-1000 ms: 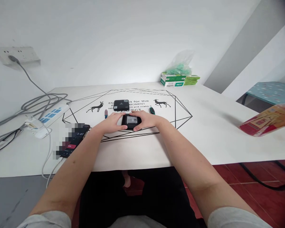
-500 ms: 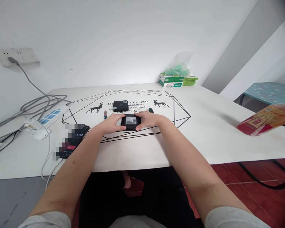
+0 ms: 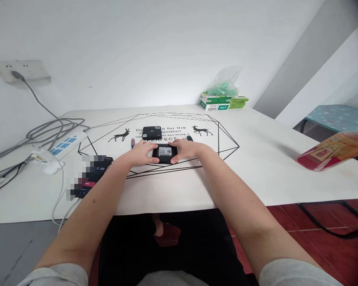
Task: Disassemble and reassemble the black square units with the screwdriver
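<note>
Head view: from where I stand, the black device (image 3: 165, 153) lies flat, label up, on the bench (image 3: 241, 178) directly before the person; its underside is hidden, so full contact with the surface cannot be confirmed. The fingers of the left hand (image 3: 143, 153) grip its left end and those of the right hand (image 3: 184, 151) its right end, thumbs at the near corners, the other fingertips at the far ones; pressing force cannot be judged. Possible fault, skew: unequal pressure from the two sides could tilt or twist the device. Possible fault, slip: fingertips set close to the corners could slide off if force is raised. Possible fault, collision: a forward push could drive the device into the second black piece (image 3: 152, 132) lying just beyond it. Possible fault, rolling: a stray knuckle could displace the pinkish-handled tool (image 3: 133, 142) beside the left hand, or the dark-handled tool (image 3: 189, 138) partly hidden behind the right. Possible fault, snagging: a sideways sweep of the left forearm (image 3: 92, 210) could shift the phone (image 3: 95, 174) near it
</note>
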{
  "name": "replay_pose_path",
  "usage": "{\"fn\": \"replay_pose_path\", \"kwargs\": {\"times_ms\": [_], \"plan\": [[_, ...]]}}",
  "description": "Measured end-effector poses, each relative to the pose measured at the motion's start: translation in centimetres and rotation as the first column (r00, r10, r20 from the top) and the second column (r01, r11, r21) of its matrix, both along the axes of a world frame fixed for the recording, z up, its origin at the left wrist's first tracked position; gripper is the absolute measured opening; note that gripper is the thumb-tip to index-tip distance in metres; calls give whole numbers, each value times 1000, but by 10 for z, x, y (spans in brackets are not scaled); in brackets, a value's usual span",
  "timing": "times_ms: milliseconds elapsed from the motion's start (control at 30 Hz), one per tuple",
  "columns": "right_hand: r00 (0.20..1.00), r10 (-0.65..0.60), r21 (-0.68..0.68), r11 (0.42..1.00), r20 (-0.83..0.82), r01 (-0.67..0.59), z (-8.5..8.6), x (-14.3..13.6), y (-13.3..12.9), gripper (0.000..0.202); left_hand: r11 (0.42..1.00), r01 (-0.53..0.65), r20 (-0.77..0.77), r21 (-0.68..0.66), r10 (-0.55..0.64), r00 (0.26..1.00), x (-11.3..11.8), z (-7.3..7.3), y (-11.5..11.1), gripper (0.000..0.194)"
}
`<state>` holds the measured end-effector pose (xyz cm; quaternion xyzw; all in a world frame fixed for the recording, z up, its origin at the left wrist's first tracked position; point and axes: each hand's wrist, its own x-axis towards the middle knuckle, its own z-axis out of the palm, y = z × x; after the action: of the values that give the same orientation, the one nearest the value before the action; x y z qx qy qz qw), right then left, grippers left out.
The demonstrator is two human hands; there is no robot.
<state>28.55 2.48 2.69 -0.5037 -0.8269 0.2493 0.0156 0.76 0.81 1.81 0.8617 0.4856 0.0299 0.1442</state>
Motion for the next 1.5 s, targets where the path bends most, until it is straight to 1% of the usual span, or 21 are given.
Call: {"fn": "replay_pose_path", "kwargs": {"times_ms": [100, 267, 367, 433, 467, 500, 567, 633, 700, 800, 867, 900, 933, 967, 1033, 1067, 1100, 1133, 1233, 1300, 1500], "plan": [[1000, 13, 10, 1000, -8, -13, -6, 0, 3, 121, 1000, 2, 41, -11, -2, 999, -1, -2, 0, 86], [988, 55, 15, 998, -144, -54, -16, -1, 7, 119, 1000, -7, 127, 12, 5, 992, -8, -8, -1, 83], [978, 68, 9, 998, -196, -67, -15, 0, 8, 114, 997, -18, 139, 80, 6, 990, -13, -12, 4, 66], [974, 21, 93, 996, -227, 0, -13, 3, 9, 102, 982, -81, 129, 169, 60, 990, -16, -15, 9, 49], [968, -37, 171, 982, -248, 81, -13, 5, 10, 92, 967, -143, 116, 212, 120, 986, -17, -17, 12, 45], [955, -122, 258, 947, -272, 194, -13, 9, 12, 80, 945, -211, 96, 249, 193, 976, -17, -19, 15, 43], [878, -351, 357, 814, -327, 458, -15, 16, 17, 64, 902, -317, 51, 293, 316, 947, -18, -22, 19, 42], [753, -567, 292, 697, -334, 654, -21, 25, 24, 58, 881, -362, 14, 306, 376, 927, -19, -24, 21, 41], [675, -660, 136, 675, -331, 726, -27, 31, 31, 49, 878, -369, -4, 305, 388, 922, -19, -25, 22, 41], [648, -654, 61, 684, -391, 727, -34, 34, 39, 22, 876, -372, -5, 309, 392, 920, -19, -26, 22, 41], [624, -627, 70, 676, -467, 733, -34, 32, 41, 14, 872, -375, -9, 316, 397, 918, -19, -27, 22, 41], [597, -609, 74, 665, -523, 743, -32, 30, 42, 15, 871, -376, -11, 317, 400, 917, -18, -28, 21, 41], [545, -581, 64, 647, -604, 760, -30, 28, 43, 20, 872, -375, -13, 315, 399, 917, -18, -28, 21, 40], [466, -543, 33, 627, -698, 779, -27, 25, 43, 28, 876, -370, -14, 310, 393, 919, -16, -29, 20, 40], [251, -440, -81, 610, -862, 788, -24, 18, 42, 43, 890, -346, -16, 296, 367, 930, -13, -30, 18, 40], [144, -393, -146, 620, -908, 771, -24, 14, 41, 50, 897, -333, -17, 291, 353, 936, -11, -31, 17, 41], [75, -368, -195, 643, -927, 741, -24, 8, 40, 55, 903, -322, -18, 286, 341, 940, -10, -31, 17, 41], [48, -366, -228, 669, -929, 707, -25, 2, 38, 57, 906, -316, -18, 281, 334, 942, -8, -31, 16, 42], [50, -417, -306, 738, -908, 601, -32, -17, 33, 48, 911, -323, -15, 257, 338, 941, -5, -32, 14, 44], [62, -458, -348, 750, -887, 562, -38, -27, 31, 40, 917, -321, -15, 239, 334, 943, -4, -32, 14, 45], [253, -524, -325, 771, -814, 548, -50, -35, 31, 33, 930, -299, -11, 214, 308, 951, -3, -33, 15, 49]]}}
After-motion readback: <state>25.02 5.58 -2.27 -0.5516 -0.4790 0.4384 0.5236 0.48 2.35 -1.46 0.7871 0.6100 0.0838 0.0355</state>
